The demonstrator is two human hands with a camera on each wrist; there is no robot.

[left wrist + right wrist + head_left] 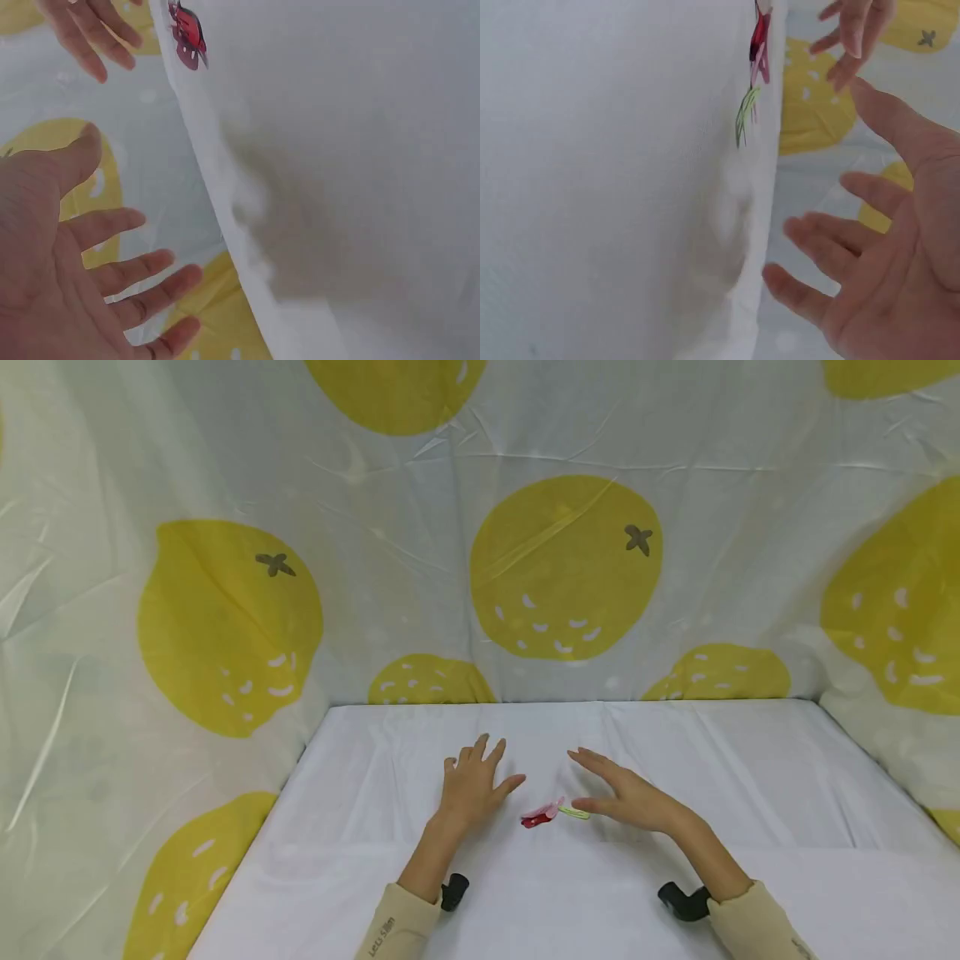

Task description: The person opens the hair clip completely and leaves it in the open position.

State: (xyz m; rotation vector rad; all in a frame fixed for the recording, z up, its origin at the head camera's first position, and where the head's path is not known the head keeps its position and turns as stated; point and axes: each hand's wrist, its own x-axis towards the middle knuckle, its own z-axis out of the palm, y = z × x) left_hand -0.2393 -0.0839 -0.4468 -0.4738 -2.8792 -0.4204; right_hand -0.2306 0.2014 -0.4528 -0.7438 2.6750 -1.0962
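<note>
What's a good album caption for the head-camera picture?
Left hand and right hand hover over white cloth, near small red, pink and green pieces.

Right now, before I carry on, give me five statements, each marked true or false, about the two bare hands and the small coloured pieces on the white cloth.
1. A thin lime-green looped piece lies beside the small red and pink pieces on the white cloth-covered table. True.
2. In the head view, the lime-green piece is left of the red and pink pieces. False: it is on their right.
3. The bare left hand and bare right hand are both empty. True.
4. The right hand grips the lime-green piece. False: that piece lies on the table.
5. A white sheet printed with yellow fruit hangs behind the table. True.
</note>
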